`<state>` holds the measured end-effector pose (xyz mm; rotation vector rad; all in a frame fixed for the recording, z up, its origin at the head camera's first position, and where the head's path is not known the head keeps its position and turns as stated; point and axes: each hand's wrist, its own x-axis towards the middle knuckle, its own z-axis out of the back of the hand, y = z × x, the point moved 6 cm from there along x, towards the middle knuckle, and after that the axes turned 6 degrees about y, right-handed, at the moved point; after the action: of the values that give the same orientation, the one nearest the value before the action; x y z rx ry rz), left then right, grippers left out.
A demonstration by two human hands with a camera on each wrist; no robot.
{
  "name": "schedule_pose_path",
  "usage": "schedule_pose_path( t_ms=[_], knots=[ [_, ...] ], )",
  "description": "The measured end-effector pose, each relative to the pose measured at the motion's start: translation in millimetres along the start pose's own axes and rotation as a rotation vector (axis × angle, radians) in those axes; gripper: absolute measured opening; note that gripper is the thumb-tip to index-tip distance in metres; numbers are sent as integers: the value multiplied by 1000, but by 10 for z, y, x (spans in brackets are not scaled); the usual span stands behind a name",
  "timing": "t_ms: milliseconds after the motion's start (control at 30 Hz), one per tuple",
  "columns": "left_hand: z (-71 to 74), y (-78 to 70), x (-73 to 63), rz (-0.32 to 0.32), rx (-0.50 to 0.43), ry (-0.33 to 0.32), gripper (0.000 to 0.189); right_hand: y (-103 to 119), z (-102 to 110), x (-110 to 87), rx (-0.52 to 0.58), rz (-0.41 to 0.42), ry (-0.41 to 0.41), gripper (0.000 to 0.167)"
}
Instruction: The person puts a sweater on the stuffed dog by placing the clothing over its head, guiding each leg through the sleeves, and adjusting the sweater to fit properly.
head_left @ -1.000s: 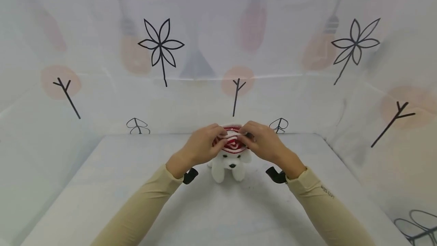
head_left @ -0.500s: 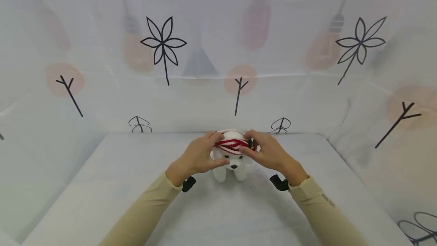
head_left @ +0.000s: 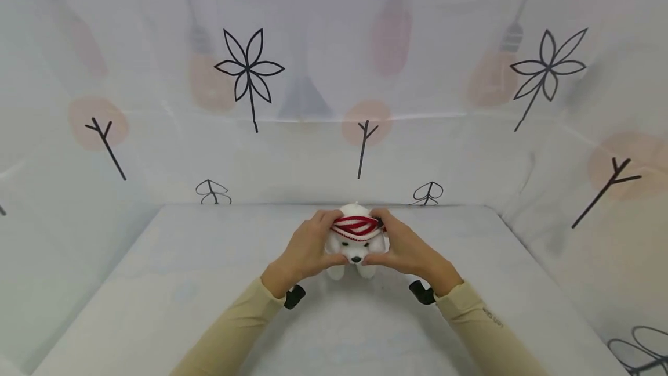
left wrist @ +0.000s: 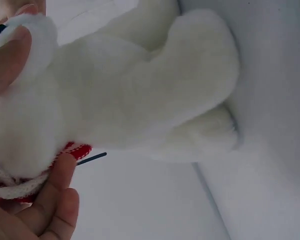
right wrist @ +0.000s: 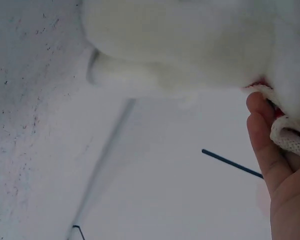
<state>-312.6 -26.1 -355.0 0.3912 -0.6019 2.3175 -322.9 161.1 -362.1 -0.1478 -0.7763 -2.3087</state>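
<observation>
A: Brought the thumb of the right hand (head_left: 409,248) down off the striped band (head_left: 356,226) since half a second ago.
B: Head view?
A: Got the plush dog (head_left: 356,250) upright on the worktop (head_left: 355,329), head above paws, squarely between right and left hand (head_left: 308,248), equally near. Gripping its head from both sides.
B: Left wrist?
A: Pinching the head between thumb and fingers (left wrist: 64,170). Looks fluffy, all white.
B: Right wrist?
A: Touching the red-and-white band with fingertips; can't see the thumb.

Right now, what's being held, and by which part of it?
A white plush dog, by its head: left grip and right grip on opposite sides, thumbs beside the nose, fingers touching the striped band.
</observation>
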Motion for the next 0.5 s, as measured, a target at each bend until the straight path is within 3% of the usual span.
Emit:
schedule_pose_path(
  t_ms=[267,500],
  knots=[
    [44,-21,-83,-138,-131,-91,77,46,-112,49,63,99,-61,86],
    [207,92,-176,-144,-145,-136,76,182,-174,212,80,169,-61,84]
  ],
)
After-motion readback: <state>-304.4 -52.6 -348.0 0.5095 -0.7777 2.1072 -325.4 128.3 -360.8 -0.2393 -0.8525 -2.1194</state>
